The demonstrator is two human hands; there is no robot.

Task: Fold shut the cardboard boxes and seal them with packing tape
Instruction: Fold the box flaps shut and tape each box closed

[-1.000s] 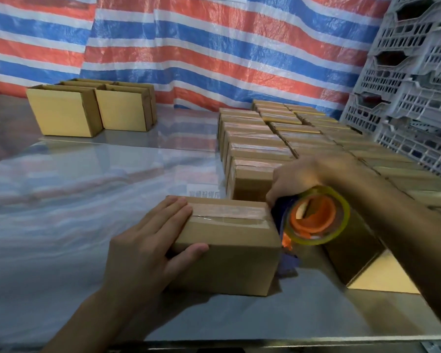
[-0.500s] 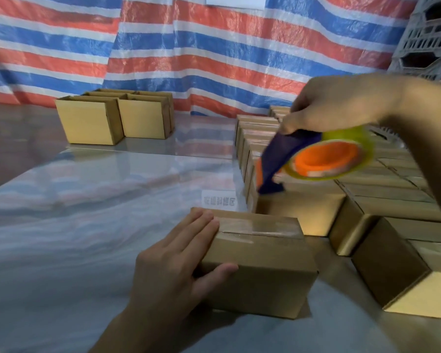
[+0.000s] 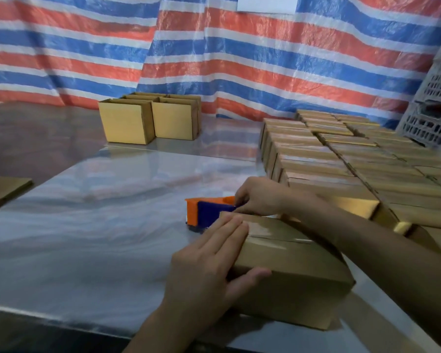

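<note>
A closed cardboard box point(image 3: 290, 271) sits on a shiny table point(image 3: 87, 238), near the front edge. The left hand point(image 3: 206, 271) lies on its 9 o'clock end, fingers flat and straight on the taped top, thumb against the near side. The right hand point(image 3: 260, 197) reaches over the far edge and grips an orange and blue tape dispenser point(image 3: 206, 212), at the box's 11 o'clock. Rows of closed boxes point(image 3: 341, 154) fill the table at 2 o'clock.

Matt cardboard box point(image 3: 288, 273); glossy tape point(image 3: 270, 231); shiny table point(image 3: 87, 238).
</note>
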